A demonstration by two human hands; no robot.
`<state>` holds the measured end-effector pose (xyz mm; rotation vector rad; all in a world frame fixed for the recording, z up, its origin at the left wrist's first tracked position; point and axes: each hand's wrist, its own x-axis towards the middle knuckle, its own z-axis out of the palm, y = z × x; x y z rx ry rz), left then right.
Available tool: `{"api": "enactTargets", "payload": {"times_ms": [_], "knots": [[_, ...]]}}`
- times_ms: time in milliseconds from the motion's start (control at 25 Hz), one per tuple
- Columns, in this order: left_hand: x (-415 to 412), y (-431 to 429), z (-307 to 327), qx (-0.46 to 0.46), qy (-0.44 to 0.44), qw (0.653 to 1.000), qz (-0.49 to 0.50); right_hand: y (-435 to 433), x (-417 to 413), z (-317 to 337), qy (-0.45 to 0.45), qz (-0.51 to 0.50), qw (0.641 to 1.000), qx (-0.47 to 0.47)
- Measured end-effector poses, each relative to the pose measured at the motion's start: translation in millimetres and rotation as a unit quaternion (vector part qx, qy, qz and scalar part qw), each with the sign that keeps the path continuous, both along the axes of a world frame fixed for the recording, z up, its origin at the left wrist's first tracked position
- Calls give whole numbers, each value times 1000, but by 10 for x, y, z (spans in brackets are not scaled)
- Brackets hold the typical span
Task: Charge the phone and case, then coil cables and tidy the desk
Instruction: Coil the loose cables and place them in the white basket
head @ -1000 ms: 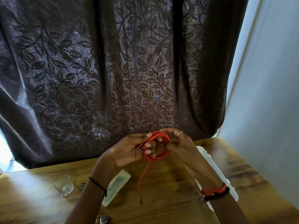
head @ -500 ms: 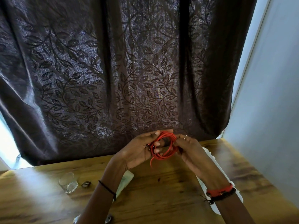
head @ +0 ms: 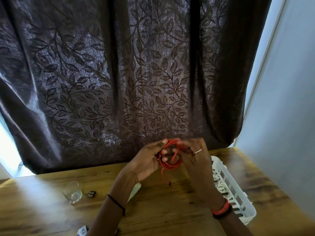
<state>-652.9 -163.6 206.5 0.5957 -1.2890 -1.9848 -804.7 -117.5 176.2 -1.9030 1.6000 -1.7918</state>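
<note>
Behind a wooden desk (head: 162, 210) hangs a dark curtain (head: 119, 82) patterned with leafy vines, and a pale wall (head: 289, 116) stands to the right. On the desk's left side sits a small clear glass (head: 72, 192) with a tiny dark object (head: 91, 193) just beside it. A pale flat item (head: 136, 189) is mostly hidden under the left forearm. At the right, a white slotted basket (head: 248, 204) holds a coiled white cable (head: 221, 186), partly blocked by the right forearm.

Above the desk's middle, both hands are held together around a red cable (head: 170, 165) wound into a small round coil of several loops. The left hand (head: 146, 160) holds the coil, fingertips showing through its ring. The right hand (head: 196, 157), wearing a thin ring, grips the coil's far edge; its fingertips are blurred. A short loose tail hangs from the coil toward the wood.
</note>
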Motion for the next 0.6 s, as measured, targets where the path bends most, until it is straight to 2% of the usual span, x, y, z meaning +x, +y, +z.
{"api": "enactTargets", "payload": {"times_ms": [40, 80, 160, 240, 280, 360, 440, 480, 520, 600], "knots": [[7, 12, -2, -9, -6, 1000, -6, 29, 5, 12, 17, 6, 1000, -24], [25, 19, 1, -21, -16, 1000, -11, 46, -11, 51, -7, 18, 1000, -14], [72, 24, 1, -48, -44, 998, -16, 49, -71, 139, -117, 34, 990, 67], [128, 30, 5, -75, -72, 994, -17, 39, -118, 203, -244, 92, 956, 132], [145, 35, 17, -87, -86, 992, -17, 39, -126, 223, -315, 144, 924, 160], [154, 51, 53, -108, -119, 987, -14, 40, -144, 238, -453, 241, 830, 219], [142, 56, 52, -127, -153, 980, -4, 32, -193, 276, -532, 277, 747, 286], [141, 59, 41, -131, -164, 978, 7, 28, -222, 300, -540, 288, 726, 314], [146, 54, 14, -132, -169, 977, 19, 24, -254, 309, -519, 294, 728, 339], [176, 30, -49, -131, -163, 977, 47, 60, -292, 350, -439, 305, 756, 378]]}}
